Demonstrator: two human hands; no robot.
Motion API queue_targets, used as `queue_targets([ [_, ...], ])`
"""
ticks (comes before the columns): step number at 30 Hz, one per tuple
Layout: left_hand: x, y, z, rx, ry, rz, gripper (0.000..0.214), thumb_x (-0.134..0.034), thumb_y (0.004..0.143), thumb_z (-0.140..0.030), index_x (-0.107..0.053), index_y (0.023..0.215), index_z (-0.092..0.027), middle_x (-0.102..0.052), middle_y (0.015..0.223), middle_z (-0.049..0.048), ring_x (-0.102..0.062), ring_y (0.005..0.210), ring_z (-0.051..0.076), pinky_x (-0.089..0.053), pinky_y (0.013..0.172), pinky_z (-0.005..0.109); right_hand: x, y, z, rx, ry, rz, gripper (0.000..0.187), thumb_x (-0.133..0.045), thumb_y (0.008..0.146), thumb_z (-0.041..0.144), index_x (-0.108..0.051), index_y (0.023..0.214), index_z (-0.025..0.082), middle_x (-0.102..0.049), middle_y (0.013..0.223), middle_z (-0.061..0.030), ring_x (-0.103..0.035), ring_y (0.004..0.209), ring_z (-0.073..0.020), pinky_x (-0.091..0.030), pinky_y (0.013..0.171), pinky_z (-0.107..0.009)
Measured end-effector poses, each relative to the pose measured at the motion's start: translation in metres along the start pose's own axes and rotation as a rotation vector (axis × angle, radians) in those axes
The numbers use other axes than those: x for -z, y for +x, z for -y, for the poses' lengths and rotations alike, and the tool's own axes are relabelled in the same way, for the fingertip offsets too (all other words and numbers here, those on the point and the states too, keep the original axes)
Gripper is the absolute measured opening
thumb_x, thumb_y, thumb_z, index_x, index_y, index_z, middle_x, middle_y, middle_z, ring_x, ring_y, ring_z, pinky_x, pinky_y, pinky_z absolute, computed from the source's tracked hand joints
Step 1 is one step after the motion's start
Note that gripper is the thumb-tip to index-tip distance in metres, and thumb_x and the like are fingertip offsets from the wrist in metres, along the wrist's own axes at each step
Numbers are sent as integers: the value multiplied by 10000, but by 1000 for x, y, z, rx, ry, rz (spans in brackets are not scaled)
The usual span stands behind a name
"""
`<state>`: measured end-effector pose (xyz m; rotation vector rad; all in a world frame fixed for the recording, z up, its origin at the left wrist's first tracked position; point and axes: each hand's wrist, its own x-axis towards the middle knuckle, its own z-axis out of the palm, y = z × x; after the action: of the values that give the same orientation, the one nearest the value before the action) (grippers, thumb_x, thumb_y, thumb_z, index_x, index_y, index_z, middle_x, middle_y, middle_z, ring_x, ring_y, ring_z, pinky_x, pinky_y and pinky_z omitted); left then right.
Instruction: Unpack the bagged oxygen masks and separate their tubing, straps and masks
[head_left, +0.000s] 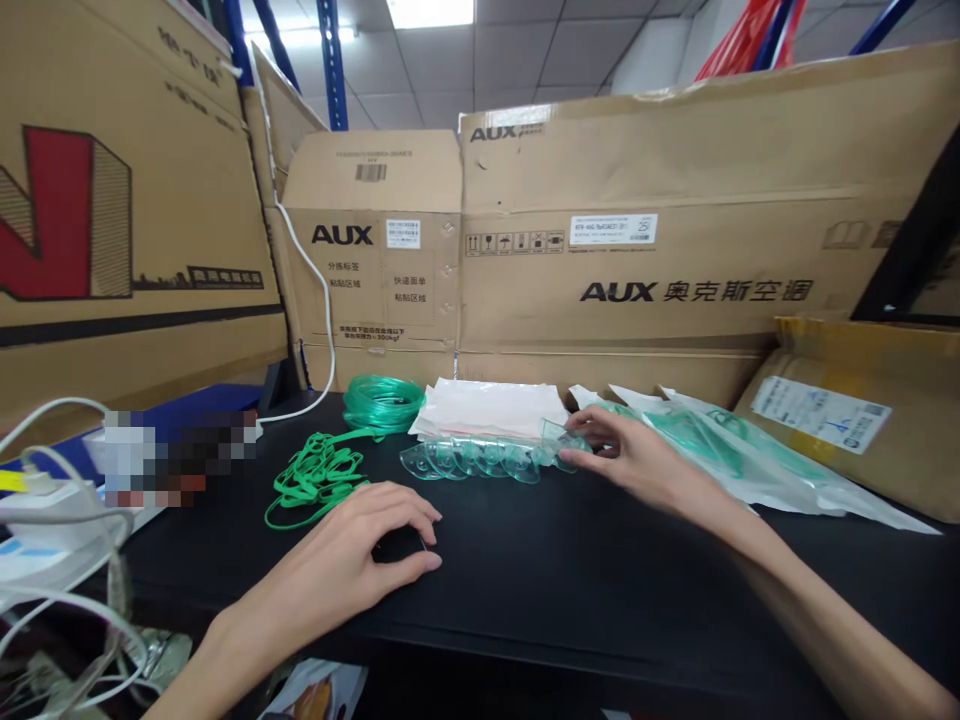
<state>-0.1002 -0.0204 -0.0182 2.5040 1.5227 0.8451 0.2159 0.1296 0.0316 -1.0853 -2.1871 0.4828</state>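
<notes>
My right hand (615,450) pinches a clear, faintly green plastic piece (553,437) between thumb and fingers, at the right end of a row of similar pieces. The row of clear curved plastic pieces (469,458) lies overlapping on the black tabletop (495,570). Nearer the front, my left hand (375,540) rests on the table with fingers curved and the thumb apart, and I see nothing held in it. Just beyond it lies a loose tangle of flat green strap (319,480). Behind the row sits a stack of white packets (491,408).
A coil of green tubing (382,403) lies left of the packets. White-and-clear bags with green contents (720,450) spread at the right, beside a taped carton (847,400). Large cardboard panels (630,250) wall the back. White cables (67,520) and a power strip crowd the left edge.
</notes>
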Motion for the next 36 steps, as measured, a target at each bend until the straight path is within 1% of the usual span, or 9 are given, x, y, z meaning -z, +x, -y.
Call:
queue_targets([
  [5, 3, -6, 13, 77, 58, -14, 313, -608, 948, -473, -634, 1230, -342, -664, 1248, -3, -584, 1213, 217, -463, 1058, 367, -5, -3, 3, 25, 71, -16, 389, -700, 777, 546, -614, 975, 223, -706, 1049, -92, -677, 983, -257, -537, 841, -394],
  [10, 8, -13, 19, 118, 86, -20, 347, -587, 949, -498, -632, 1264, -360, -664, 1277, -5, -597, 1217, 226, -479, 1061, 374, -2, -5, 3, -5, 67, -7, 437, -712, 772, 578, -615, 983, 208, -696, 1061, -106, -667, 966, -261, -536, 817, -406],
  [16, 12, -23, 27, 178, 122, 0, 375, -556, 965, -505, -598, 1310, -366, -636, 1336, 2, -574, 1260, 247, -449, 1098, 415, -2, -6, 0, 9, 72, 2, 385, -698, 799, 537, -610, 988, 213, -683, 1044, -86, -653, 981, -250, -519, 822, -383],
  [20, 15, -20, 21, 159, 119, 2, 379, -557, 967, -494, -577, 1322, -362, -591, 1380, 1, -556, 1282, 238, -442, 1106, 390, -3, -7, -1, 29, 70, 6, 345, -687, 813, 502, -612, 991, 216, -686, 1027, -75, -659, 971, -239, -523, 822, -370],
  [23, 17, 1, 5, 82, 102, -7, 358, -535, 987, -469, -570, 1319, -342, -567, 1390, 7, -559, 1268, 217, -456, 1083, 354, -4, -8, -1, 42, 40, 3, 325, -685, 814, 486, -619, 984, 217, -699, 1014, -71, -670, 955, -236, -533, 819, -371],
  [28, 13, 64, -18, -96, 155, -64, 336, -499, 1024, -373, -545, 1348, -296, -564, 1398, 30, -513, 1306, 221, -396, 1134, 402, -6, -10, -1, 54, -10, 13, 376, -668, 857, 433, -655, 1171, 227, -732, 1141, -92, -684, 990, -258, -534, 882, -435],
  [32, 1, 105, -16, -218, 225, -30, 306, -507, 1024, -326, -577, 1302, -217, -616, 1295, 86, -574, 1212, 252, -454, 1056, 427, -9, -10, -4, 77, -36, 42, 429, -639, 896, 405, -658, 1291, 239, -711, 1269, -90, -694, 1020, -273, -544, 906, -460],
  [34, -5, 116, -12, -237, 247, -2, 287, -514, 1021, -314, -593, 1269, -193, -634, 1246, 100, -594, 1176, 262, -476, 1017, 431, -11, -10, -7, 90, -48, 44, 445, -629, 905, 403, -651, 1320, 244, -697, 1300, -93, -698, 1033, -287, -543, 920, -480],
  [36, -11, 121, -9, -244, 244, 12, 265, -518, 1020, -295, -601, 1244, -180, -642, 1215, 105, -608, 1147, 261, -492, 984, 421, -13, -10, -8, 110, -58, 43, 453, -623, 913, 400, -644, 1339, 246, -677, 1332, -97, -675, 1117, -307, -517, 974, -498],
])
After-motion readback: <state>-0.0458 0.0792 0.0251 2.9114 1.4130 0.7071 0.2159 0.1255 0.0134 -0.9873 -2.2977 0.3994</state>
